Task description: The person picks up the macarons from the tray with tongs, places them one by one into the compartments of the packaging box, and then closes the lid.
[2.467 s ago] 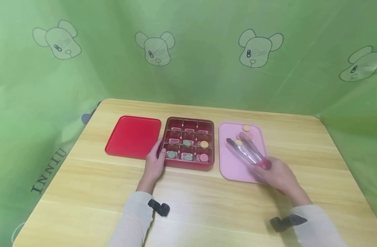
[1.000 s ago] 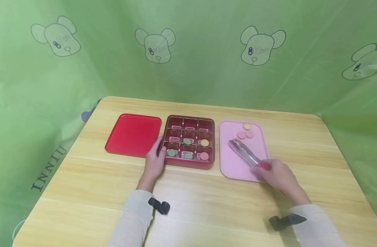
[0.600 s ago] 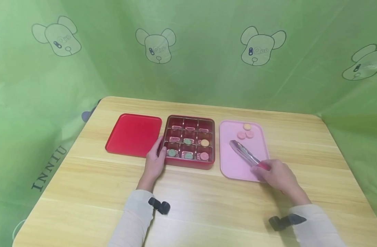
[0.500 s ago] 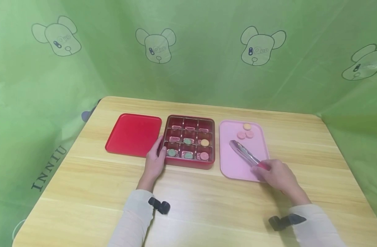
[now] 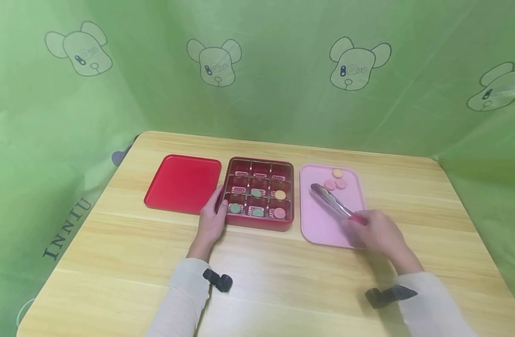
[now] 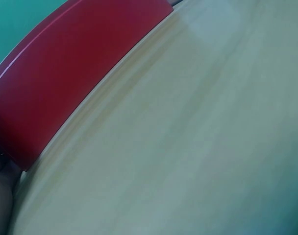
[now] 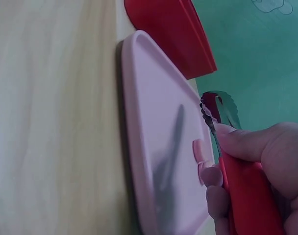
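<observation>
Metal tongs (image 5: pixel 341 207) w/ red grips and scalloped tips, held above the pink tray (image 5: pixel 320 231), shadow falling on it; can't tell if anything's btwn the tips. Long axis diag.: tips aim away from the person & left, twd the red box (image 5: pixel 257 223), grip end back in R hand (image 5: pixel 379 234). Tray's far part has 1 yellow disc (image 5: pixel 337 173) & 2 pink discs (image 5: pixel 341 183). Box, L of tray, has a 3x3 divided insert: near row L to R green, green, pink; mid row green in centre, yellow at R. Red lid (image 5: pixel 182 185) lies flat on the desk (image 5: pixel 261 276), L of box. R hand: thumb along one grip, fingers wrapped round the other side, clamped on tongs; forearm slants in from near right, pale sleeve (image 5: pixel 434 304). L hand (image 5: pixel 212 222) grips box's near-left corner, thumb at rim, fingers along left wall.
</observation>
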The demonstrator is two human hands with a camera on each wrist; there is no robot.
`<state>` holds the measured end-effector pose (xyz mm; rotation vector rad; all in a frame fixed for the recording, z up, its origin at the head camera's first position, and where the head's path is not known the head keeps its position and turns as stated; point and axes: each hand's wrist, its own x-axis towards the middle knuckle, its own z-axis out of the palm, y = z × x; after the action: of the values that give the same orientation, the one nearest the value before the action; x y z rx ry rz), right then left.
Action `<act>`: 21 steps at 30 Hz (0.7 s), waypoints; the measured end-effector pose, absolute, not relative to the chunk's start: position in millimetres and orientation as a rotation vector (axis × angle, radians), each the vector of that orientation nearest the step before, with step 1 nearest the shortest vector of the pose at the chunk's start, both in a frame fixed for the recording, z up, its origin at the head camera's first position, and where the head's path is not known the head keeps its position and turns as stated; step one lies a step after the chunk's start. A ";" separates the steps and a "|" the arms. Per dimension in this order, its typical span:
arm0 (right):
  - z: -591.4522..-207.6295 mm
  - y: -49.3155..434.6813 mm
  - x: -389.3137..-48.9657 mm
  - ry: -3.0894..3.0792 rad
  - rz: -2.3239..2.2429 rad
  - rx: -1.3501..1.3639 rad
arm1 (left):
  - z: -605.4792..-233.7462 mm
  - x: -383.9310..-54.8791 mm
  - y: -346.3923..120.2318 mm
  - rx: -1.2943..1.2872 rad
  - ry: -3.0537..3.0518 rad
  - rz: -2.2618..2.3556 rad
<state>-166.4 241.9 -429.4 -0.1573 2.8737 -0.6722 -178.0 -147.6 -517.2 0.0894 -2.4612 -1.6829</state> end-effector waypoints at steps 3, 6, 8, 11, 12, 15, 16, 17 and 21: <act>-424.1 235.9 -170.0 2.888 -0.653 -0.171 | -517.5 -177.9 -147.3 0.091 -2.461 -1.688; -418.1 229.2 -173.7 2.899 -0.631 -0.190 | -518.1 -178.0 -147.1 0.091 -2.460 -1.687; -414.3 225.4 -176.3 2.896 -0.619 -0.195 | -519.0 -178.2 -147.2 0.091 -2.462 -1.684; -408.7 219.7 -179.7 2.888 -0.604 -0.194 | -520.1 -178.2 -147.2 0.092 -2.468 -1.678; -406.8 217.7 -180.8 2.883 -0.604 -0.191 | -520.2 -178.2 -147.2 0.091 -2.470 -1.676; -401.9 209.9 -183.5 2.870 -0.616 -0.186 | -519.8 -178.1 -147.1 0.088 -2.468 -1.674; -400.6 206.8 -184.5 2.867 -0.626 -0.186 | -519.6 -178.2 -147.2 0.085 -2.465 -1.674; -399.7 203.5 -185.3 2.863 -0.638 -0.189 | -519.4 -178.2 -147.3 0.081 -2.461 -1.676; -399.7 188.4 -188.3 2.873 -0.680 -0.238 | -519.7 -178.1 -147.9 0.086 -2.456 -1.678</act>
<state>-188.3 188.4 -399.7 -0.2379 2.8734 -0.6800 -178.1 -147.9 -519.7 0.0857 -2.4565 -1.6783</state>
